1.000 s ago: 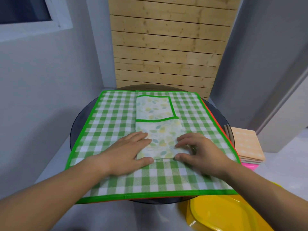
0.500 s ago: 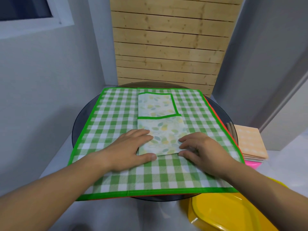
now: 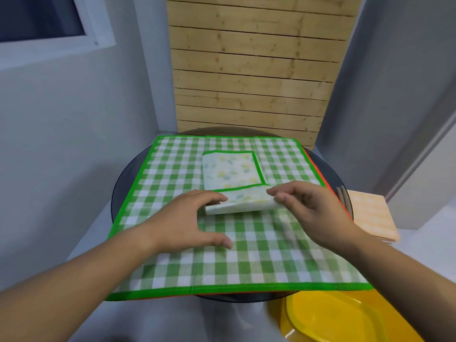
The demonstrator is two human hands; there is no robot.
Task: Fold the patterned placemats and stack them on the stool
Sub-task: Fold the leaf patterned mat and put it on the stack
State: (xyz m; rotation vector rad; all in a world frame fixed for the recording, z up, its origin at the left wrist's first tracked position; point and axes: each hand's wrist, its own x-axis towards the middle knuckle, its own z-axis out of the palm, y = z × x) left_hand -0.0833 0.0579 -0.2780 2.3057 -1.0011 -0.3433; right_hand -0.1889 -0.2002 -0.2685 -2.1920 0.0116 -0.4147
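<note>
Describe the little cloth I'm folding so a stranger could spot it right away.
A round dark glass table carries a big green-and-white checked cloth. At its centre lies a small pale leaf-print placemat with a green border, near edge curled up. It alone shows leaves, not checks.

Round dark glass table (image 3: 120, 191), green checked placemat (image 3: 172, 174) spread across it, orange mat (image 3: 313, 160) edge peeking out beneath
</note>
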